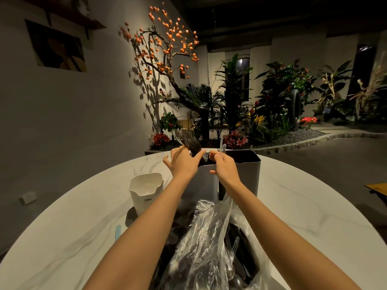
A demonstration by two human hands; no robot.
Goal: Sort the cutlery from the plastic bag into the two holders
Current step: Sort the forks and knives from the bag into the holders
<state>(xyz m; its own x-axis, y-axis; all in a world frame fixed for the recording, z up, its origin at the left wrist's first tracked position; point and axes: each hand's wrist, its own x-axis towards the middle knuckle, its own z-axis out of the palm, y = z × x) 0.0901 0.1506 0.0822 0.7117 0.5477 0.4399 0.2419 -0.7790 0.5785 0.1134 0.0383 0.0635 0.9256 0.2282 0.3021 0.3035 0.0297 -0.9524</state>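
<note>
My left hand [181,163] grips a bundle of dark plastic forks [189,143], tines up, over the left grey holder [206,181]. My right hand [223,164] pinches a clear plastic spoon [222,145] upright above the seam between the two holders. The right grey holder [248,170] stands against the left one at the far side of the table. A crumpled clear plastic bag [207,243] lies close to me, with dark and clear cutlery [236,254] showing inside it.
A white container marked CRBW [145,191] stands left of the holders on the round white marble table [303,206]. A pale blue strip [118,232] lies near my left forearm. Plants and a grey wall lie beyond the table.
</note>
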